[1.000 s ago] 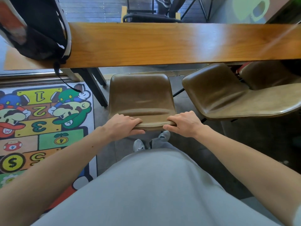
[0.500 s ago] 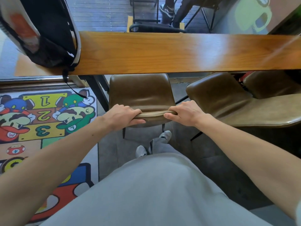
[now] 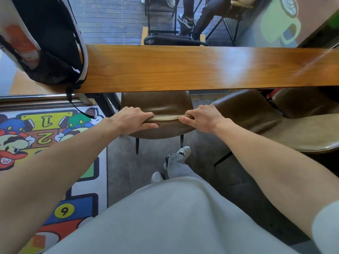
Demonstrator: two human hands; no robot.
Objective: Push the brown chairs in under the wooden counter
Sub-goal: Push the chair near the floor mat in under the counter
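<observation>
A brown leather chair [image 3: 161, 105] stands straight ahead, its seat mostly under the wooden counter [image 3: 192, 68]. My left hand [image 3: 132, 120] grips the left end of the chair's backrest top edge, and my right hand [image 3: 203, 118] grips the right end. A second brown chair [image 3: 275, 121] stands to the right, turned at an angle and sticking out from the counter. A third brown chair [image 3: 300, 101] shows partly behind it, under the counter.
A black and white backpack [image 3: 45, 46] lies on the counter's left end, a strap dangling. A colourful cartoon rug [image 3: 36, 134] covers the floor at left. The counter's dark leg [image 3: 108, 105] stands left of the chair. A person's legs [image 3: 198, 15] show beyond the window.
The chair between my hands has slid forward, so its seat has gone further under the counter. Both hands kept their grip on the backrest, and I have stepped closer.
</observation>
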